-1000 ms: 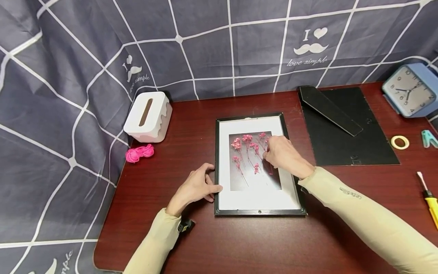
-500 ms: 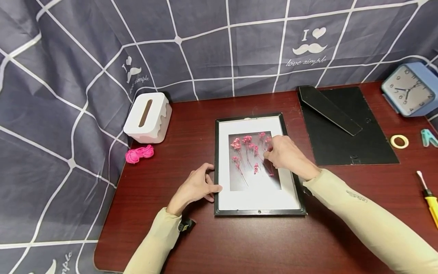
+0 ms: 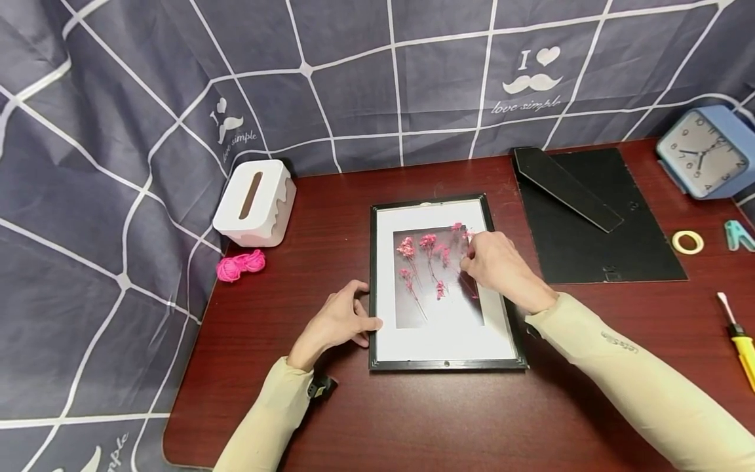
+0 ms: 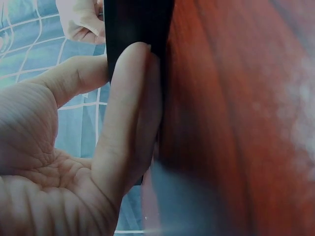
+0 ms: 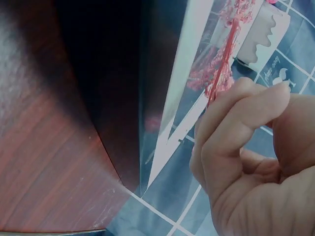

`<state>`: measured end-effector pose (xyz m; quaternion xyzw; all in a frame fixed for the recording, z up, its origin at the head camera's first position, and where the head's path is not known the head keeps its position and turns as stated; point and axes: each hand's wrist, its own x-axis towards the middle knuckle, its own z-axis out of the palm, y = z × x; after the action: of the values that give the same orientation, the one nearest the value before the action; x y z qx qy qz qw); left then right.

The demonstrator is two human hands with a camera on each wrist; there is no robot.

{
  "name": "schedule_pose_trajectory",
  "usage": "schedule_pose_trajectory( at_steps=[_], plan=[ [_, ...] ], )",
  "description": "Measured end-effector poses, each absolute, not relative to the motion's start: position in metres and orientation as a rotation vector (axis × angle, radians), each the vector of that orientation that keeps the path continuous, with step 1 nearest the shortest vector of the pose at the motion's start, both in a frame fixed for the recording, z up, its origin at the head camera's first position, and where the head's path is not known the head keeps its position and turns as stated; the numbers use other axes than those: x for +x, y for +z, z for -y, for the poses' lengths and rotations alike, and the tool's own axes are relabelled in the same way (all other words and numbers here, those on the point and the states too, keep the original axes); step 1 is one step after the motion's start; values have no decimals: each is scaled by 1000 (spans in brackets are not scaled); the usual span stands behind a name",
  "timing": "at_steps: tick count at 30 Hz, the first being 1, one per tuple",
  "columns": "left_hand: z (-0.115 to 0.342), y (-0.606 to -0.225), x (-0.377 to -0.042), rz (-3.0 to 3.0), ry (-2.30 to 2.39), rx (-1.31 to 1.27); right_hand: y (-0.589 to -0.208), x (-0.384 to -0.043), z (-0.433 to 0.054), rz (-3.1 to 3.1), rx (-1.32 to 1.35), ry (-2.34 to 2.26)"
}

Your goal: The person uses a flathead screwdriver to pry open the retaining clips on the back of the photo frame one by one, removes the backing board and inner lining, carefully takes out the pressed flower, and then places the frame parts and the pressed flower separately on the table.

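A black picture frame (image 3: pixel 448 365) with a white mat (image 3: pixel 386 262) lies flat on the table. Several sprigs of pink dried flowers (image 3: pixel 407 248) are spread over its dark central window. My left hand (image 3: pixel 341 318) grips the frame's left edge, thumb on top and fingers against the side; in the left wrist view its fingers (image 4: pixel 123 108) press along the dark edge. Over the window's right side, my right hand (image 3: pixel 494 267) pinches a dried flower sprig (image 5: pixel 226 54) by its stem. The fingertips on the stem are partly hidden in both views.
A black backing board (image 3: pixel 596 255) with a folding stand lies right of the frame. Along the right side are a blue clock (image 3: pixel 704 154), a tape roll (image 3: pixel 677 242), a teal clip (image 3: pixel 738 236) and a screwdriver (image 3: pixel 742 347). A tissue box (image 3: pixel 253 203) and pink yarn (image 3: pixel 240 265) sit left.
My right hand has shifted slightly right, and the pinched sprig has moved right and a little away from me with it. Neighbouring sprigs have shifted slightly. My left hand stays on the frame.
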<state>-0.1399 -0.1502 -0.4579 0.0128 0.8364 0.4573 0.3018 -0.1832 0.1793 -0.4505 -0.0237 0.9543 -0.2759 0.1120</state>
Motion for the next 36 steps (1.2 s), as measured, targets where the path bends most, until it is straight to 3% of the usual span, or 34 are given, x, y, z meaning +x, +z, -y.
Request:
schedule_pose_trajectory(
  at_steps=[8,14,22,36],
  plan=[
    [149,-458,-141,-2220,1208,43,-428,-174,-177,-2770,-7,-841],
    [149,-457,-141,-2221,1202,40,-447,-168,-192,-2843,-23,-853],
    [151,-456,-139,-2216,1206,31,-416,-138,-201,-2871,-59,-937],
    [150,-457,-135,-2213,1223,37,-413,-83,-262,-2889,93,-874]
  ],
)
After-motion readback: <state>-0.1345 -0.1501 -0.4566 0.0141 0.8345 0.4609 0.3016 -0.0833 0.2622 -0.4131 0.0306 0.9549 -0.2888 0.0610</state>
